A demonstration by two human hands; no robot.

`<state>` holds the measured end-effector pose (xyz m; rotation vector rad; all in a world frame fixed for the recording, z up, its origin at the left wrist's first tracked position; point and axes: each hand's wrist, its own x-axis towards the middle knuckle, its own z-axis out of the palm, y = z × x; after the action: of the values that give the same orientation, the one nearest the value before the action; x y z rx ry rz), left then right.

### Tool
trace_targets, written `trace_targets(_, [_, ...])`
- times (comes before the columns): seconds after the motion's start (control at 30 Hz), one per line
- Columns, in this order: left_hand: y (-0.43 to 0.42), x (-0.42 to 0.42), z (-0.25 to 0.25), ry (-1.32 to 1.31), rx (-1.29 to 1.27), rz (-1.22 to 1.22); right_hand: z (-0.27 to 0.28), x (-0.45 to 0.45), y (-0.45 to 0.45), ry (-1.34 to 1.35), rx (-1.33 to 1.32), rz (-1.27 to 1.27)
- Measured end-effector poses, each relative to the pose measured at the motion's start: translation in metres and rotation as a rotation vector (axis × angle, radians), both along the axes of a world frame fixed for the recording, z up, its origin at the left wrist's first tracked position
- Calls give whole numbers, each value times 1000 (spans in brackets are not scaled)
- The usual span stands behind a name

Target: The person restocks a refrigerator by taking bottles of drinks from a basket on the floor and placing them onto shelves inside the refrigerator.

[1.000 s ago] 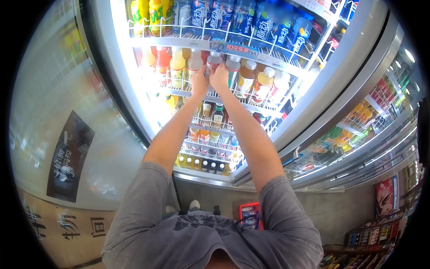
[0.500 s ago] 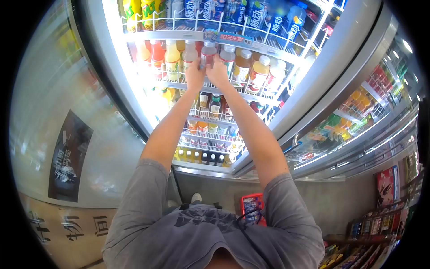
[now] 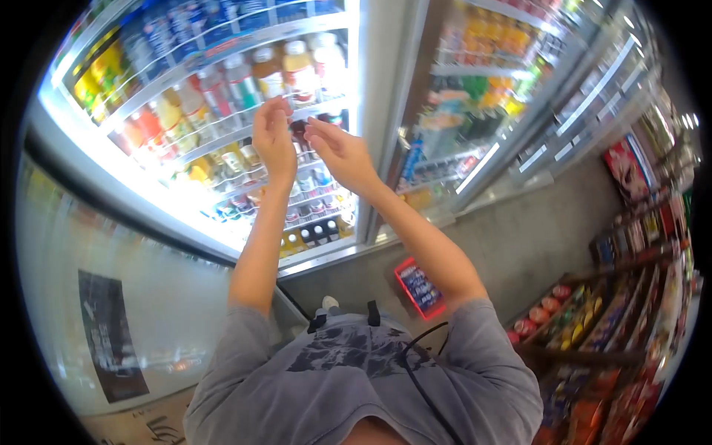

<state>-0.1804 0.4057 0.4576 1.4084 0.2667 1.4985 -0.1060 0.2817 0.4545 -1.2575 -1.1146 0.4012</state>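
My left hand (image 3: 274,144) is raised in front of the lit drinks fridge, holding nothing, its fingers loosely apart. Beside it, my right hand (image 3: 343,154) is open and empty too, fingers stretched toward the left one with a small gap between them. Behind the fingertips is a shelf row of bottles: an orange-yellow bottle with a white cap (image 3: 300,73), an amber bottle (image 3: 268,72) and a bottle with a green label (image 3: 241,83). A wire shelf rail (image 3: 215,142) runs below that row. Blur hides finer label detail.
The open fridge door (image 3: 185,311) stands at my left. On the floor at my right is a red crate (image 3: 434,308) of packed items. A neighbouring glass-front fridge (image 3: 452,111) and a snack rack (image 3: 586,352) stand to the right.
Both hands have come off the pinkish bottle on the shelf, drawn back and separated. My view has turned right, so the fridge appears farther left and the snack rack shows more.
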Motion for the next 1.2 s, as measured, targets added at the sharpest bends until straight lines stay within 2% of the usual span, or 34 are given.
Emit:
trace_targets(0.13, [-82, 51, -18, 3, 32, -235, -12, 31, -102, 173, 264, -178])
trace_targets(0.17, [-110, 61, -16, 69, 78, -244, -17, 39, -130, 174, 284, -261])
trace_targets(0.27, [-179, 96, -43, 173, -7, -497, -47, 55, -205, 274, 346, -454])
trace_targets(0.4, [-265, 130, -111, 406, -150, -829, -104, 65, -306, 306, 243, -681])
trace_targets(0.43, [-285, 133, -133, 414, -160, -887, -122, 64, -331, 321, 186, -744])
trace_targets(0.6, [-343, 129, -252, 808, -258, -1175, -177, 40, -418, 379, -49, -1026])
trace_targets(0.63, [-350, 123, -262, 822, -262, -1191, -189, 35, -428, 350, -136, -1086])
trace_targets(0.73, [-351, 104, -290, 904, -216, -1218, -235, 16, -447, 471, -137, -1178])
trace_targets(0.8, [-347, 101, -305, 895, -288, -1221, -266, 7, -452, 532, -167, -1189])
trace_targets(0.97, [-317, 88, -337, 961, -306, -1153, -322, -24, -450, 787, -73, -1180])
trace_targets(1.2, [-312, 50, -424, 1239, -227, -1024, -411, -39, -453, 947, -79, -1255])
